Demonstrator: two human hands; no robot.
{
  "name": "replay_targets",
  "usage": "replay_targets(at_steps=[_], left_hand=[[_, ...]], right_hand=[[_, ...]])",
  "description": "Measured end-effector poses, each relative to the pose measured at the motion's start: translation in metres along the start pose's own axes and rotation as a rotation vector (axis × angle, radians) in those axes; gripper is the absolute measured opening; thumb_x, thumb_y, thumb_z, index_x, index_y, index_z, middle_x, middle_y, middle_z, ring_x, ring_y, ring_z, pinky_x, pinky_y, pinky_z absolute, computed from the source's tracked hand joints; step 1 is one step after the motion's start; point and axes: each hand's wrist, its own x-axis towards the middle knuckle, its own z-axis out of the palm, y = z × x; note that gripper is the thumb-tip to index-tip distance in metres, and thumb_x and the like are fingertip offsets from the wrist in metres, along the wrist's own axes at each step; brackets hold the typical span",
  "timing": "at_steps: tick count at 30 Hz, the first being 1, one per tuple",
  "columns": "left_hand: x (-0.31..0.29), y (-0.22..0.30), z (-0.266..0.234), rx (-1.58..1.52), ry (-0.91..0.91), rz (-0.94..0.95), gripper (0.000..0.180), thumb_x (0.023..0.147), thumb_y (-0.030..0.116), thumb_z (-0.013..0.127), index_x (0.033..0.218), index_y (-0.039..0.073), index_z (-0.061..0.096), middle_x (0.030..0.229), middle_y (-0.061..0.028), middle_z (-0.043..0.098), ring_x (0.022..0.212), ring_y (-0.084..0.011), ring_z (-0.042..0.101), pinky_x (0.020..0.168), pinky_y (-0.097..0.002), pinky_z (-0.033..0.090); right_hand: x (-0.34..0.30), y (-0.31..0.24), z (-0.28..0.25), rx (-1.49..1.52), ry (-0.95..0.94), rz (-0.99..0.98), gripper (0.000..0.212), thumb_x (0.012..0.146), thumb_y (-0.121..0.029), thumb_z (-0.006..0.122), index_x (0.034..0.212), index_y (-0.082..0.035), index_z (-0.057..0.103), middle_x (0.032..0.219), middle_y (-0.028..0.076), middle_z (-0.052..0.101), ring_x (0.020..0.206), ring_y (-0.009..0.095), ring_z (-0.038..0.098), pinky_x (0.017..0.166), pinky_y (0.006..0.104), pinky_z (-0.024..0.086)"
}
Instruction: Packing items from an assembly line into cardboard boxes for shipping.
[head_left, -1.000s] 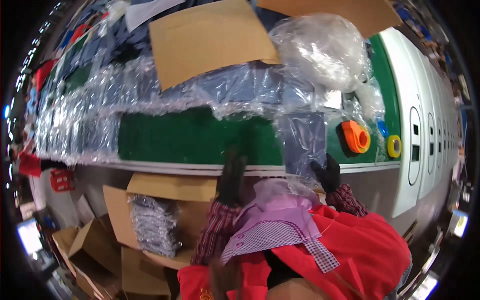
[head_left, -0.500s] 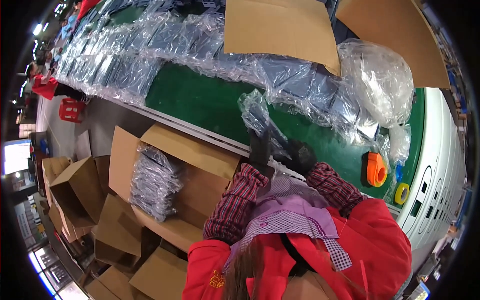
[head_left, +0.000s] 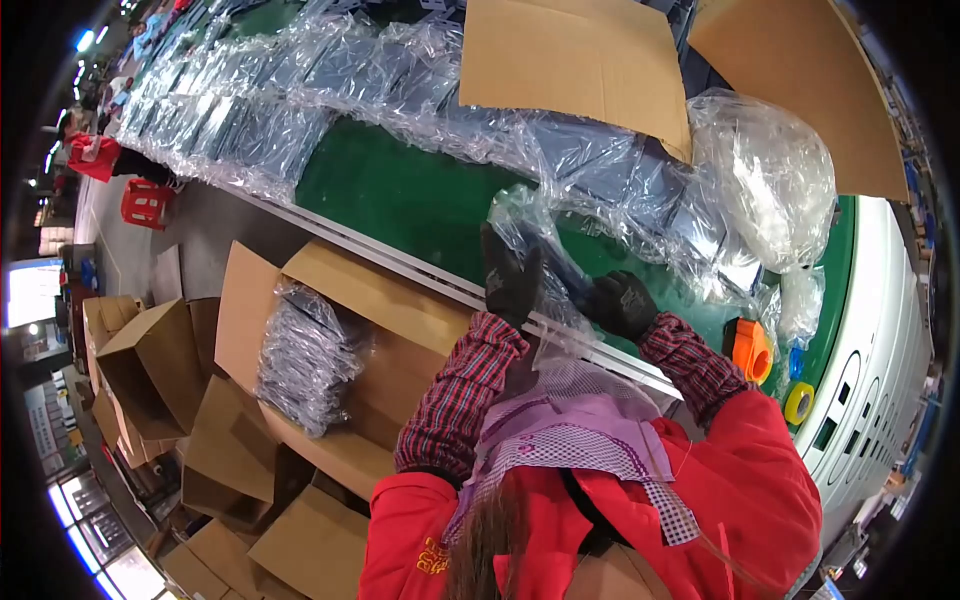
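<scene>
A dark blue-grey flat piece in a clear plastic bag (head_left: 560, 262) lies slantwise over the belt's near edge, in front of me. My right hand (head_left: 622, 304), in a black glove, is closed on its right side. On its left, my left hand (head_left: 512, 285), also black-gloved, has thumb and fingers apart in a V against the bag. The bag's loose lower end hangs toward my purple apron. Beyond both hands, rows of similar bagged pieces (head_left: 590, 155) cover the green belt (head_left: 400, 200).
To the left stands an open carton (head_left: 390, 400) with a stack of bagged pieces (head_left: 308, 365) inside. Empty cartons (head_left: 230, 440) crowd behind it. At right lie an orange tape dispenser (head_left: 750, 350), a yellow tape roll (head_left: 799, 403) and a bulging clear bag (head_left: 765, 175). A cardboard sheet (head_left: 575, 60) covers some pieces.
My left hand's thumb has spread from its fingers. My right hand has shifted a little right, and the bagged piece has turned slightly, its loose end now showing between my hands.
</scene>
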Motion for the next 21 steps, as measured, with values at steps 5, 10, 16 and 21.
replay_targets(at_steps=[5,10,16,21], left_hand=[[0.018,-0.005,0.002,-0.18,-0.017,-0.046,0.067,0.086,0.037,0.056,0.134,-0.003,0.031,0.121,-0.0246,0.053,0.097,-0.0356,0.059,0.083,-0.0399,0.047],[0.037,0.007,-0.018,-0.519,-0.328,-0.271,0.058,0.084,0.039,0.06,0.122,-0.004,0.046,0.106,-0.0213,0.061,0.091,-0.0335,0.061,0.082,-0.0395,0.048],[0.043,-0.002,0.0,-0.656,-0.384,-0.461,0.046,0.084,0.035,0.06,0.108,-0.003,0.055,0.09,-0.0169,0.063,0.08,-0.029,0.06,0.074,-0.0373,0.049],[0.042,-0.04,-0.002,-0.384,-0.085,-0.38,0.041,0.085,0.033,0.059,0.107,-0.002,0.055,0.08,-0.0114,0.06,0.07,-0.02,0.056,0.066,-0.0323,0.046]], right_hand=[[0.01,-0.027,-0.015,0.369,0.097,0.158,0.025,0.078,-0.027,0.063,0.094,-0.009,0.063,0.087,0.01,0.061,0.064,0.03,0.057,0.055,0.0389,0.047],[0.009,-0.052,-0.021,0.23,-0.013,0.334,0.052,0.082,-0.034,0.059,0.131,-0.02,0.047,0.114,0.013,0.058,0.08,0.034,0.062,0.066,0.0415,0.051],[0.009,-0.036,0.013,0.366,-0.161,0.479,0.054,0.08,-0.03,0.061,0.132,-0.02,0.047,0.117,0.014,0.057,0.081,0.035,0.062,0.066,0.042,0.051],[0.013,-0.05,0.004,0.364,0.027,0.392,0.053,0.078,-0.023,0.064,0.128,-0.018,0.05,0.117,0.014,0.057,0.08,0.036,0.062,0.066,0.0428,0.051]])
